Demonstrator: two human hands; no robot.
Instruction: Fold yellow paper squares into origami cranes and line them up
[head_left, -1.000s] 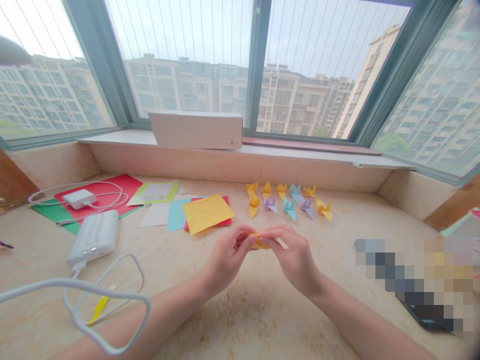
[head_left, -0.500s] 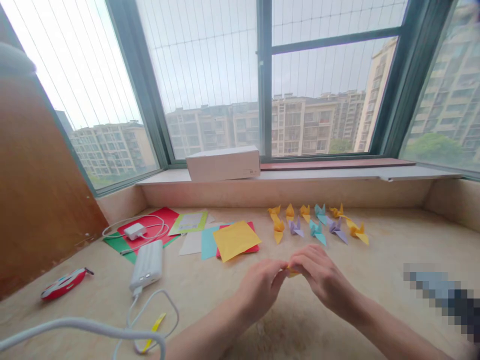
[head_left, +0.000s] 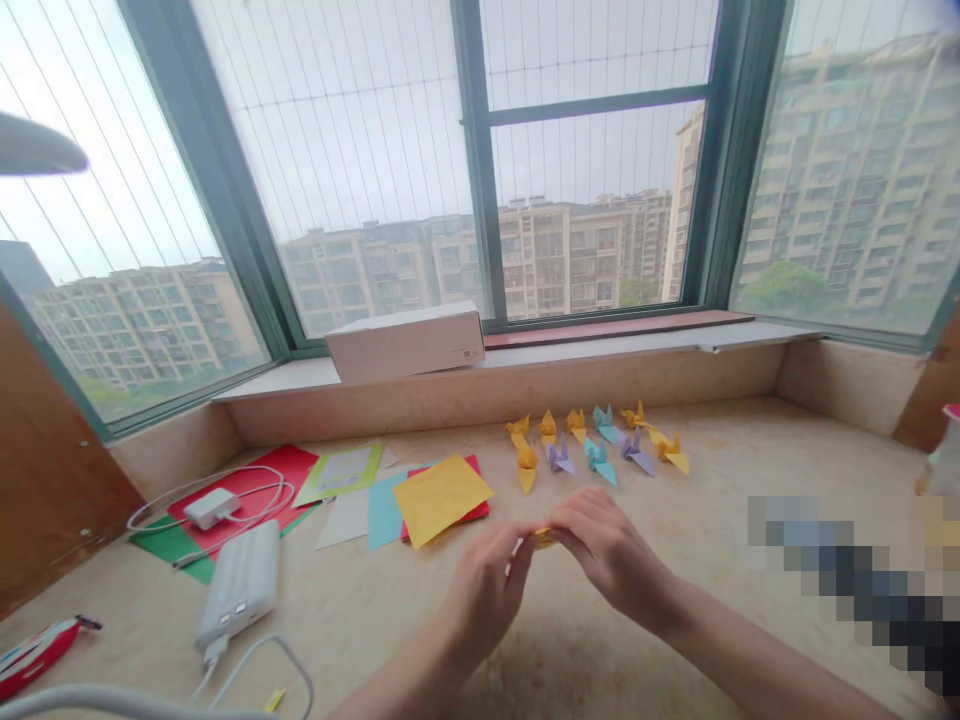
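My left hand (head_left: 486,590) and my right hand (head_left: 600,548) meet above the marble sill, fingertips pinched together on a small folded yellow paper (head_left: 543,537), mostly hidden between the fingers. Behind the hands stands a row of several folded paper cranes (head_left: 596,447) in yellow, teal and purple. To the left lies a stack of coloured paper sheets with a yellow sheet (head_left: 442,494) on top.
A white power bank (head_left: 240,586) with a white cable lies at the left, a white charger (head_left: 211,507) on red and green paper behind it. A white box (head_left: 405,342) sits on the window ledge. A red object (head_left: 34,655) lies at far left. Blurred patch at right.
The view has tilted up and swung slightly, showing more window. Both hands stay pinched on the small yellow paper, working it between the fingertips.
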